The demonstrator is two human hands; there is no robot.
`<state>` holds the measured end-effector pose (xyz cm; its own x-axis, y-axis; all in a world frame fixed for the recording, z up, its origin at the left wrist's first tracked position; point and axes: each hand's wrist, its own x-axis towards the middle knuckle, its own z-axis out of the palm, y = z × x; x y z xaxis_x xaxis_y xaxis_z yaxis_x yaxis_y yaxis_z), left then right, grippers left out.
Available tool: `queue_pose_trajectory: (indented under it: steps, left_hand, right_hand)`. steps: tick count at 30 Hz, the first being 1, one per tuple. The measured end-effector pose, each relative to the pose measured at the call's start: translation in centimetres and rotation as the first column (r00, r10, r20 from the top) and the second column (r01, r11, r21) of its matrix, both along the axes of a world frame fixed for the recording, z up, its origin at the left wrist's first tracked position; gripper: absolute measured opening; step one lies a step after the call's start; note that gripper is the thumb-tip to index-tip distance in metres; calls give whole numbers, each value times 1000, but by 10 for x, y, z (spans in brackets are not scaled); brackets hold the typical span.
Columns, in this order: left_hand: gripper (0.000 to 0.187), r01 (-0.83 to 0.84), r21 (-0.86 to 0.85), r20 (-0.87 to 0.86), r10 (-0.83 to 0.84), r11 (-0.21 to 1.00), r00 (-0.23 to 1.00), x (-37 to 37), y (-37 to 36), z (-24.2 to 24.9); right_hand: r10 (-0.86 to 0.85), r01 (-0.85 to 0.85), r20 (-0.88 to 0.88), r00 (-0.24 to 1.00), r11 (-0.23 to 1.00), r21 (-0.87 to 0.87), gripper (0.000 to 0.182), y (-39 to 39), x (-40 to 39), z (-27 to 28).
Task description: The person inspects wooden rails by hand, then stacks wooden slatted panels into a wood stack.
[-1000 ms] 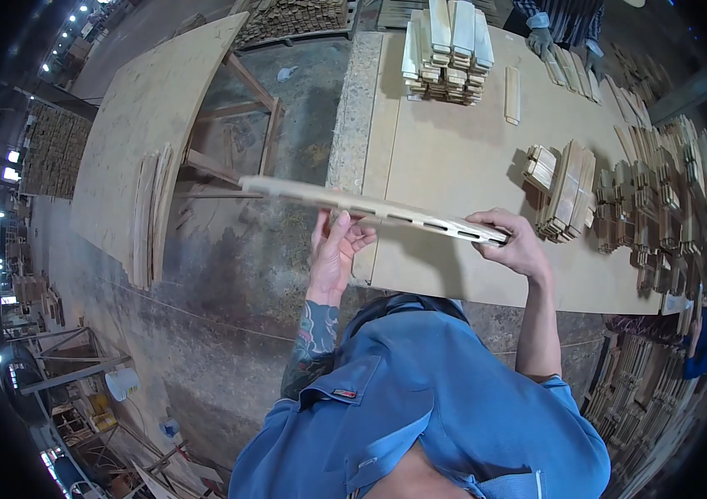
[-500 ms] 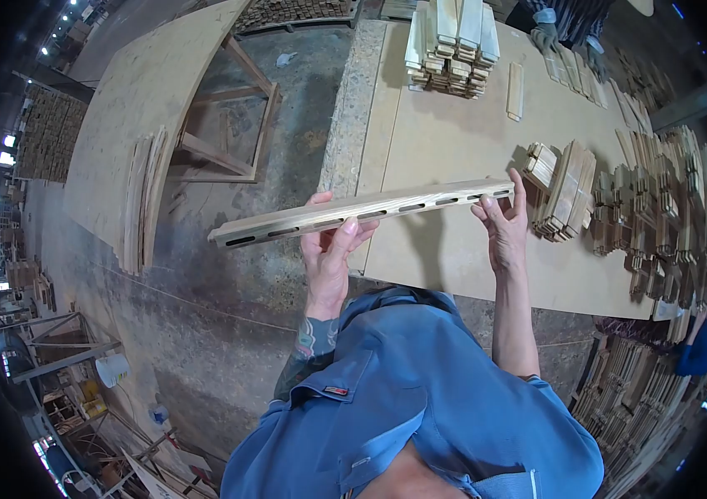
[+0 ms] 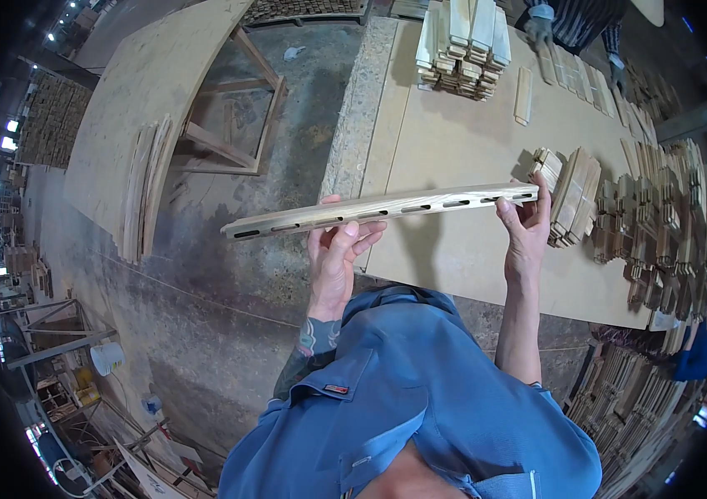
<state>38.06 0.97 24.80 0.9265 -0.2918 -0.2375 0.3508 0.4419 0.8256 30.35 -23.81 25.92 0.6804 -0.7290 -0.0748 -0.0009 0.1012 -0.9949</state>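
Hands apart on the slotted wooden strip [image 3: 395, 206] — left hand [image 3: 333, 264] cradling it near mid-length, right hand [image 3: 528, 237] pinching one end — hold it above the tabletop's [image 3: 453, 274] edge, slots facing the wearer, presumably for inspection.

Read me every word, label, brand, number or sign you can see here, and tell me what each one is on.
No text is readable.
Small red and dark tag on the blue shirt: too small to read.
Slotted wooden piece in the hands: no lettering that I can make out.
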Motion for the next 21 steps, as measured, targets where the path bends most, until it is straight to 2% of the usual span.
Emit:
queue_pose_trajectory:
  steps: [10,21]
  left_hand:
    - [57,-12,-4,-1,12,1000,1000,-2,-2,3]
    - [58,-51,37,96,48,998,994,-7,1,11]
  right_hand:
    - [3,-3,6,1000,1000,-12,89,0,-2,1]
    - [39,-39,1,999,999,26,86,-1,0,-7]
